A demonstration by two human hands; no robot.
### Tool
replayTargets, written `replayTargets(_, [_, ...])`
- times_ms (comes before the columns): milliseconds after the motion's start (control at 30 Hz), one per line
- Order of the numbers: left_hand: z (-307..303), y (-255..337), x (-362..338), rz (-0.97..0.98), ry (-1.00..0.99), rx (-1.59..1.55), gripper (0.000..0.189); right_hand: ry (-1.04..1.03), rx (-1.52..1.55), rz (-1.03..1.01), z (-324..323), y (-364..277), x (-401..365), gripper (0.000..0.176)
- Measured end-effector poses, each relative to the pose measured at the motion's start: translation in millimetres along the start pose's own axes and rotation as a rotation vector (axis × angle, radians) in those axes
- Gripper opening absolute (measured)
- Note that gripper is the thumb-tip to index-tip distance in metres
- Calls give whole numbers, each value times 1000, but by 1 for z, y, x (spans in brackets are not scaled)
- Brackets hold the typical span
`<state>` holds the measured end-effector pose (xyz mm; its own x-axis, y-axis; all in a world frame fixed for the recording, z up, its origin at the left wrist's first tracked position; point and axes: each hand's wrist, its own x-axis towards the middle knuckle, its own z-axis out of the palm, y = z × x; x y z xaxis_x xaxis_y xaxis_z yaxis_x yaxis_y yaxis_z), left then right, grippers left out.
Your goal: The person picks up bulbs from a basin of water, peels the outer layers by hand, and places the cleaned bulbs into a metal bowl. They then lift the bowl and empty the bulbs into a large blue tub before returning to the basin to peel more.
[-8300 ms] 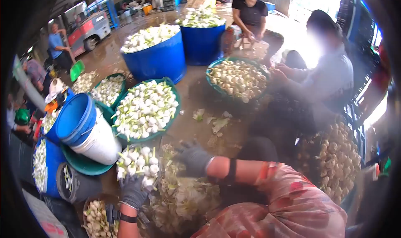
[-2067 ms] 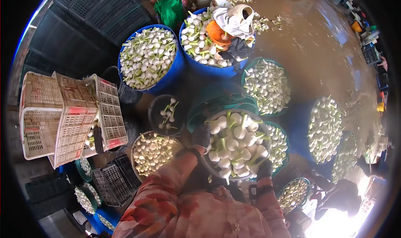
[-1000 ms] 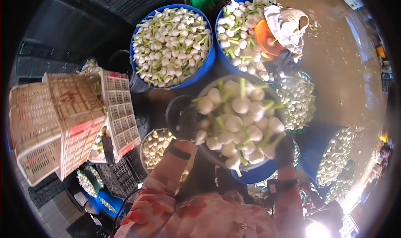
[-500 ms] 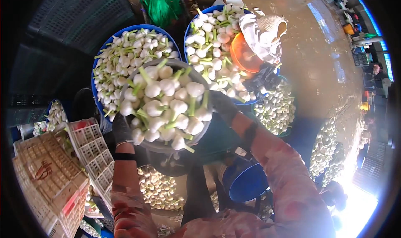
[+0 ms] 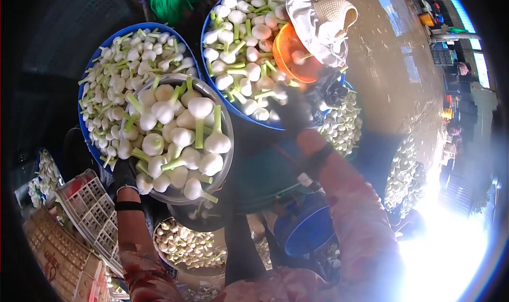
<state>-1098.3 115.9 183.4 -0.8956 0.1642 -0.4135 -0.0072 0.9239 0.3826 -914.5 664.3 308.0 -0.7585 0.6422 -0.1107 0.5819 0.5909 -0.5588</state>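
A metal bowl [image 5: 226,123] heaped with garlic bulbs [image 5: 180,138] on green stems sits in front of me, overlapping the near side of the left blue tub [image 5: 87,74]. My left hand [image 5: 125,174], in a dark glove, grips the bowl's lower left rim; its fingers are partly hidden by the bowl. Away from the bowl, my right hand [image 5: 295,111], also gloved, is at the near edge of the right blue tub [image 5: 204,42], close to the garlic in it. Motion blur smears its fingers. A crumpled black plastic bag [image 5: 333,90] lies just beside it.
An orange bowl [image 5: 289,53] and a pale sun hat [image 5: 323,24] rest on the right tub. Plastic crates [image 5: 90,212] stand at lower left. Below are a tilted blue bucket [image 5: 302,230] and a basin of garlic [image 5: 188,243]. Green netting [image 5: 169,2] lies at the back.
My right hand has let go of the bowl's right rim and moved to the right tub. The bowl has shifted left in view, with my left hand still on it. The whole view has shifted too.
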Motion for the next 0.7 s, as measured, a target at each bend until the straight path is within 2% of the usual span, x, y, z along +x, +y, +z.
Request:
replayTargets(33, [-3, 3, -1, -14, -15, 64, 27, 92, -122, -55, -16, 22, 13, 81])
replayTargets(100, [-7, 0, 0, 3, -36, 192, 40, 190, -225, -32, -51, 57, 33, 100])
replayTargets(133, [-7, -3, 1, 33, -42, 254, 49, 102, -188, 31, -72, 53, 33, 103])
replayTargets(233, [-1, -20, 2, 58, -4, 258, 54, 48, -491, -54, -70, 82, 42, 113])
replayTargets(300, [4, -42, 12, 100, 42, 320, 51, 92, -557, -66, -55, 105, 39, 110])
replayTargets(333, [3, -32, 5, 26, 131, 256, 49, 105, -532, -67, -50, 116, 43, 109])
replayTargets(400, [-8, -15, 0, 56, 57, 306, 49, 118, -511, -137, -38, 142, 50, 93])
replayTargets(500, [-12, -13, -3, 99, 32, 395, 51, 111, -527, -323, -21, 209, 56, 48])
replayTargets(533, [-12, -12, -2, 49, 14, 277, 51, 110, -381, -318, -23, 220, 56, 38])
replayTargets(567, [-14, -13, -3, 48, 12, 290, 52, 110, -235, -315, -32, 208, 53, 29])
replayTargets(600, [-15, -13, -3, 47, 9, 302, 53, 106, 61, -240, -49, 197, 49, 25])
replayTargets(633, [-16, -14, -3, 46, 7, 314, 54, 95, 183, -187, -65, 190, 46, 25])
replayTargets(700, [-10, -23, 0, 18, 27, 128, 55, 17, 316, -4, -90, 189, 49, 24])
